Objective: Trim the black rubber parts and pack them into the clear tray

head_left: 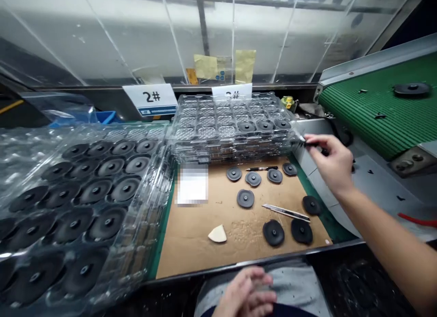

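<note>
My right hand [329, 160] is raised at the right, between the clear tray stack and the green conveyor. Its thumb and fingers pinch a small dark piece whose kind I cannot make out. Low in front of my lap, my left hand [247, 292] has its fingers apart and holds nothing. Several black round discs with raised hubs lie on the brown board, among them a disc [273, 232] near its front edge. Close to them are a slim cutter knife [286, 213] and a black pen [261, 168].
A clear compartment tray [225, 119] tops the back stack, with three discs at its right. Another clear tray [143, 196] at left holds many discs. The green conveyor [378, 114] carries a disc [412, 89] and scraps. A cream wedge [217, 233] lies on the board [191, 253].
</note>
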Demonstrator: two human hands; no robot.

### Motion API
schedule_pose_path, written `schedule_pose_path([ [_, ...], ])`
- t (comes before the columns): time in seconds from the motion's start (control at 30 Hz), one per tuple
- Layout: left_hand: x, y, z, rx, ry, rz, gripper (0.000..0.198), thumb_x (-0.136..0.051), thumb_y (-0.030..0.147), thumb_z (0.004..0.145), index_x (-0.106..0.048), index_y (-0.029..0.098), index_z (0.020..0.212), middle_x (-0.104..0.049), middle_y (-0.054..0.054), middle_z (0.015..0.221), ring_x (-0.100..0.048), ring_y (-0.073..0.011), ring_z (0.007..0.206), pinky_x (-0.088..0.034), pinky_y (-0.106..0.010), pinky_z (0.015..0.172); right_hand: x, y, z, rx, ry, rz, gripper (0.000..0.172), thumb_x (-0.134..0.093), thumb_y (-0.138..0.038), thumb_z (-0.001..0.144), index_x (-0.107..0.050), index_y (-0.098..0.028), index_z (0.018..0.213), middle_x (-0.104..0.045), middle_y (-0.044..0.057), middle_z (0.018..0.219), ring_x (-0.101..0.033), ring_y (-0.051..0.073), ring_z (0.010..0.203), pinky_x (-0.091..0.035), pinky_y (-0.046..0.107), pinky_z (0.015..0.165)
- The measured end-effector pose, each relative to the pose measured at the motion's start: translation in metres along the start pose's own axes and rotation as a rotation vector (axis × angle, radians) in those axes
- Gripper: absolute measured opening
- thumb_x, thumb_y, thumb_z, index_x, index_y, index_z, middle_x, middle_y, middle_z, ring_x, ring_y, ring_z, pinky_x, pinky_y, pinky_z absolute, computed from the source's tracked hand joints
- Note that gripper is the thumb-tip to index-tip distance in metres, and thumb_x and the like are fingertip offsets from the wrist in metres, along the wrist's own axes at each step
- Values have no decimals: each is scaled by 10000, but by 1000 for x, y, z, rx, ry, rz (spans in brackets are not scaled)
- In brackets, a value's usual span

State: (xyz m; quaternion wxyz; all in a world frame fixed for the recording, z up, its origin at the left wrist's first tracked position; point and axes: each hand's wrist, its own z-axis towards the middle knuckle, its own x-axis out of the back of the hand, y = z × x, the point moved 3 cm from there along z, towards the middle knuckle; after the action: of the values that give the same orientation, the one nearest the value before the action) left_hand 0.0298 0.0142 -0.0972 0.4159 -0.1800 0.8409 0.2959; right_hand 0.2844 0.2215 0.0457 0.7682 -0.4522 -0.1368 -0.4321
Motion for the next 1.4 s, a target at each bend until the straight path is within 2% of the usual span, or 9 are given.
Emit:
schedule_pose_path([
  [0.2, -46, 50, -2, -45, -200, -382, 509, -282, 527, 910, -569, 216, 1193, -602, -61, 1269, -578, -198, 1123, -326, -455, 1055, -5, -109, -151, 347, -656, 441, 309, -479, -80, 848, -594, -317, 1009, -575, -6, 1232, -470, 220, 1212, -346, 451, 1047],
  [0.33, -39, 49, -14, -51, -156, -448, 426, -279, 442, 930, -590, 240, 1141, -612, -20, 1260, -582, -178, 1122, -341, -446, 1051, 0, -98, -197, 51, -823, 379, 397, -462, -172, 896, -484, -347, 1252, -332, 9, 1455, -311, 246, 1342, -321, 465, 1080],
  [0.43, -29, 44, -25, -166, -67, -439, 390, -308, 399, 930, -585, 241, 1154, -620, -28, 1251, -563, -202, 1162, -324, -460, 1070, 3, -91, -207, -103, -756, 354, 495, -539, -293, 879, -374, -336, 1344, -302, 42, 1466, -296, 258, 1349, -311, 466, 1089],
  [0.6, -29, 47, -38, -347, 51, -348, 414, -341, 385, 931, -530, 198, 1249, -533, -70, 1354, -415, -216, 1306, -287, -409, 1109, -31, -120, -210, 158, -879, 185, 874, -690, -453, 742, -189, -308, 1444, -170, 60, 1516, -163, 294, 1387, -243, 496, 1115],
  [0.83, -17, 58, -52, -382, 67, -296, 407, -414, 287, 932, -455, 199, 1327, -498, -70, 1386, -422, -199, 1298, -309, -315, 1086, -61, -129, -199, 170, -959, 372, 739, -702, -503, 711, -373, -306, 1342, -231, 54, 1486, -229, 257, 1366, -271, 431, 1112],
  [1.03, 18, 47, -52, -163, -53, -260, 584, -680, 496, 692, -609, 123, 1136, -651, -152, 1154, -633, -298, 1026, -503, -365, 863, -74, -130, -201, 64, -1171, 523, 800, -708, -566, 664, -384, -328, 1356, -229, 44, 1486, -256, 263, 1365, -297, 389, 1099],
  [1.17, 33, 56, -54, -273, 92, -384, 461, -630, 424, 771, -579, 214, 1178, -631, -100, 1203, -602, -282, 1094, -469, -398, 936, -106, -108, -198, -17, -1075, 365, 667, -485, -509, 873, -230, -287, 1448, -435, 107, 1319, -599, 205, 993, -474, 377, 916],
  [1.23, 37, 62, -55, -326, 175, -421, 459, -619, 405, 781, -556, 240, 1205, -611, -89, 1235, -563, -289, 1153, -448, -380, 971, -128, -97, -202, -84, -991, 213, 539, -412, -423, 921, -321, -235, 1417, -475, 139, 1230, -619, 186, 789, -515, 399, 785],
  [1.4, 42, 70, -56, -433, 313, -410, 451, -639, 368, 767, -559, 218, 1185, -604, -101, 1235, -557, -275, 1164, -439, -344, 989, -165, -103, -232, -6, -1004, 216, 289, -476, -247, 884, -609, -225, 1139, -513, 115, 1146, -569, 233, 942, -483, 387, 817],
])
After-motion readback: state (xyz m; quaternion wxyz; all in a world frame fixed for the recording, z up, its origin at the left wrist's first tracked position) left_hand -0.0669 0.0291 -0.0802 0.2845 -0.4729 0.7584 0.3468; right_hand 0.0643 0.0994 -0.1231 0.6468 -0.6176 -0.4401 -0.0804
